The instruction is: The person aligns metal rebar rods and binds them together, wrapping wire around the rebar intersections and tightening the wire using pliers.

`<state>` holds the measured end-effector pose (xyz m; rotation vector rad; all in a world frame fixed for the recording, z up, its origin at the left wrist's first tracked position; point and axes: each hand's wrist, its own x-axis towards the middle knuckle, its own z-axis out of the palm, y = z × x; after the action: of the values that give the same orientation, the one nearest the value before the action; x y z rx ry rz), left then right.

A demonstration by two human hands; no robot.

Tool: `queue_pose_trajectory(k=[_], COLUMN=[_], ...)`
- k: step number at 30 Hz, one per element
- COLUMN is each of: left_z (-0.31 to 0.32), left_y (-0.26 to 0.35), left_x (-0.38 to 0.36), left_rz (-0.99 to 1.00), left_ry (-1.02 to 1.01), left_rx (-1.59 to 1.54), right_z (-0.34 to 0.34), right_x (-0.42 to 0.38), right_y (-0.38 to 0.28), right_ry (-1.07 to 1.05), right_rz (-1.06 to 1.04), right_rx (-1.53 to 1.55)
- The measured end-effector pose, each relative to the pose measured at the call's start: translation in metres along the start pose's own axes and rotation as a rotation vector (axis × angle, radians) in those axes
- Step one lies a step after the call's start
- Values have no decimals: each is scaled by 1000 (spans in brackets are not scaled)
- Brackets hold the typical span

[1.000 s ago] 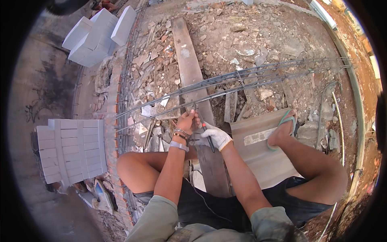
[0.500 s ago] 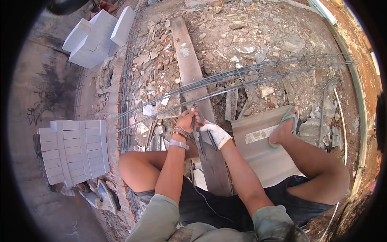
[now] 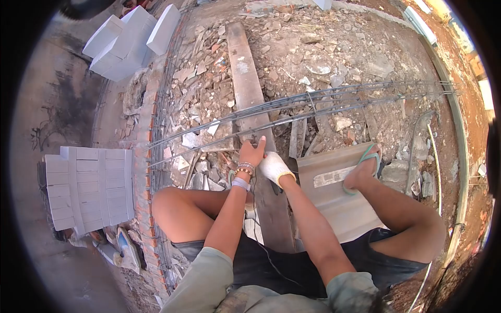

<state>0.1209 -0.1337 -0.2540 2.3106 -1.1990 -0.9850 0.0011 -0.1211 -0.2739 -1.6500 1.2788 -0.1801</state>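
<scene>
My left hand (image 3: 252, 152), bare with bracelets and a pale band at the wrist, is just below the lower steel rods (image 3: 284, 121). Its thumb and fingers are spread apart, and nothing shows between them. Beside it, my right hand (image 3: 275, 168) in a white knit glove is closed round pliers (image 3: 277, 190). Most of the tool is hidden by the glove; a dark handle end shows below. Both hands are over a long wooden plank (image 3: 243, 68), which runs beneath the rods. A thin wire tie (image 3: 312, 103) crosses the rods further right.
Pale blocks are stacked at left (image 3: 88, 182) and upper left (image 3: 122, 44). Rubble (image 3: 313, 57) covers the ground beyond the rods. A grey corrugated sheet (image 3: 334, 206) lies under my sandalled foot (image 3: 365, 169). More rods run along the brick edge (image 3: 151, 208).
My left fingers, bunched together at the rod before, have spread apart. The gloved hand has turned, so the pliers' red parts and long handles are now mostly hidden. The view has shifted slightly.
</scene>
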Motion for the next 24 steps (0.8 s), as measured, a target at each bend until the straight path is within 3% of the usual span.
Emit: queue_pose_trajectory(k=[1,2,4,8,11,14,17,18,19,21,24], left_z=[7,9,-10,33,44,43,33,29,28,26,28], left_y=[6,14,38,15,10,16,17,17,16,14,3], left_x=[3,-4,-18,11,23,20,10,7,4,6,12], left_rz=[-54,-74,-148,-293,-357,-388,-385,-385,-397,-403,-327], left_ry=[-36,18,-57,-13,105,47,-139,-217,-261,-344,-549], left_rx=[18,-62,-298,-706,-611,-755,-1136,-1205,-1311,-1515,-1717], right_z=[9,1,-24,-35,-37,-28,-54,-64,-90,-87,-96], right_x=[10,6,-16,-32,-35,-26,-39,-41,-41,-39,-34], right_y=[16,10,-21,-54,-66,-36,-33,-34,-60,-50,-68], right_ry=[47,77,126,124,149,192,-116,-148,-377,-163,-512], right_rz=[-157,-73,95,221,277,135,115,162,329,167,297], right_rx=[-168,-113,-11,-236,-285,-279,-273,-131,-29,-429,-349])
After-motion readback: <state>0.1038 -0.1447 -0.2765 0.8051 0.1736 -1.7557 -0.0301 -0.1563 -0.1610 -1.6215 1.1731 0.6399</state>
